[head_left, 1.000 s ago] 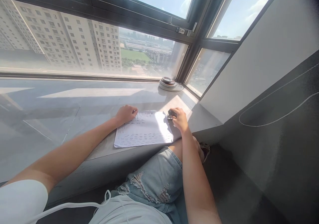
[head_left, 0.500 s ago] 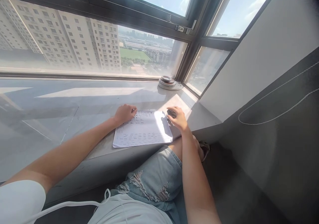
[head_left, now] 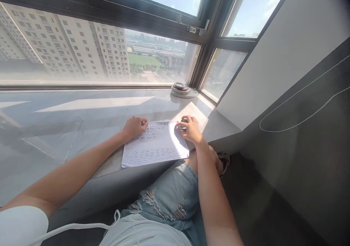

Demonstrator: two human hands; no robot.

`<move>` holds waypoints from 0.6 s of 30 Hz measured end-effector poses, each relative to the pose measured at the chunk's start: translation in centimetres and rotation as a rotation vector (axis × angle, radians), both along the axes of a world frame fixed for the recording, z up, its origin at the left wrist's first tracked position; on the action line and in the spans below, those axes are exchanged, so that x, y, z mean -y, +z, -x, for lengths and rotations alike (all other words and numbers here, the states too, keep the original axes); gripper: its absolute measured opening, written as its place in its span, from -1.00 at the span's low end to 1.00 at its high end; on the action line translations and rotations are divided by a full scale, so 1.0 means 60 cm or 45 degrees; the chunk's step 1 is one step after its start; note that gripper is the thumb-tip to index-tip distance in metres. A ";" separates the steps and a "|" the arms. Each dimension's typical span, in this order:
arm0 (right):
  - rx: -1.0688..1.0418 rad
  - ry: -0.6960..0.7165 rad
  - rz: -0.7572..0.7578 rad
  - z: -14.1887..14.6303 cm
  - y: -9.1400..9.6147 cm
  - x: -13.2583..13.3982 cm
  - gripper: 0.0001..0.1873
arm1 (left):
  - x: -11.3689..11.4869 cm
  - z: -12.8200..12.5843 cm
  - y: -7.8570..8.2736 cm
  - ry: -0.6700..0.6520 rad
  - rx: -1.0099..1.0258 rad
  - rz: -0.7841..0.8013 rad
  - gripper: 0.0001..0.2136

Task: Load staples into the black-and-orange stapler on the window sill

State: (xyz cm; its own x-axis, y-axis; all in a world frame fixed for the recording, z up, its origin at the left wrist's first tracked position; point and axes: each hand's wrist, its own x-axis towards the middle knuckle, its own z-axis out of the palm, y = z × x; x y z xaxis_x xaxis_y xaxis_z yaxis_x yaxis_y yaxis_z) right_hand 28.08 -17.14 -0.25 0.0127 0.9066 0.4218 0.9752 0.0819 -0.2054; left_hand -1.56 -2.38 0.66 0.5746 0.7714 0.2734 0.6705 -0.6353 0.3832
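Note:
A stack of white paper sheets (head_left: 155,147) with handwriting and rows of short printed lines lies on the window ledge. My left hand (head_left: 134,127) rests at its upper left edge, fingers curled and thumb at the sheet, closed on that edge. Over the upper right corner, my right hand (head_left: 191,128) bends its fingers around a small dark object (head_left: 184,120), mostly hidden and too small to name. Its fingertips reach over the edge of the top sheet, and its shadow falls on the paper.
A pile of round, plate-like discs (head_left: 182,90) stands in the ledge's far corner by the window frame (head_left: 194,69). A beaded cord (head_left: 276,131) hangs in a loop at the right. My bent leg (head_left: 169,191) is below the ledge (head_left: 109,168).
My right hand has moved left, its fingers now over the paper's upper right edge. The left hand stays at the upper left edge. The view has shifted slightly.

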 end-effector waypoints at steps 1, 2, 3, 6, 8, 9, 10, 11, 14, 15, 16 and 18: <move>0.015 -0.006 -0.006 0.003 0.000 0.000 -0.71 | 0.000 0.000 -0.001 -0.004 0.000 0.002 -0.72; 0.034 -0.013 -0.012 0.006 0.000 0.000 -0.73 | 0.000 0.000 -0.002 -0.010 0.000 0.006 -0.72; 0.056 -0.020 -0.018 0.009 0.000 0.000 -0.74 | -0.001 0.000 -0.003 -0.016 0.001 0.009 -0.72; 0.106 -0.034 -0.029 0.017 0.001 -0.001 -0.75 | -0.001 0.000 -0.003 -0.022 0.001 0.014 -0.72; 0.111 -0.050 -0.026 0.020 0.002 -0.002 -0.74 | 0.000 0.000 -0.002 -0.018 -0.005 0.013 -0.71; 0.109 -0.060 -0.023 0.021 0.002 -0.002 -0.74 | 0.000 0.000 -0.002 -0.015 -0.009 0.011 -0.71; 0.108 -0.071 -0.018 0.022 0.003 -0.003 -0.74 | 0.001 0.000 -0.001 -0.013 -0.012 0.009 -0.71; 0.110 -0.079 -0.013 0.022 0.003 -0.003 -0.73 | 0.001 -0.001 -0.001 -0.014 -0.012 0.010 -0.71; 0.123 -0.097 0.001 0.023 0.003 -0.004 -0.72 | 0.002 -0.001 -0.001 -0.027 0.015 0.022 -0.71; 0.131 -0.103 0.008 0.023 0.002 -0.004 -0.71 | 0.002 -0.001 -0.001 -0.036 0.031 0.030 -0.71; 0.141 -0.109 0.016 0.023 0.002 -0.004 -0.71 | 0.002 0.000 -0.002 -0.048 0.057 0.044 -0.71; 0.169 -0.119 0.030 0.025 0.002 -0.004 -0.70 | 0.001 0.001 -0.003 -0.095 0.136 0.104 -0.71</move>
State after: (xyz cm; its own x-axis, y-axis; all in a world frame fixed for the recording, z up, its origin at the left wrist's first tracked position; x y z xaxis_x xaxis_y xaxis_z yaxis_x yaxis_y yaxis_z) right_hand 26.61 -16.90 -0.15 0.0432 0.9138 0.4038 0.9971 -0.0138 -0.0753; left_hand -1.59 -2.46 0.51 0.6023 0.7497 0.2743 0.5752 -0.6458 0.5021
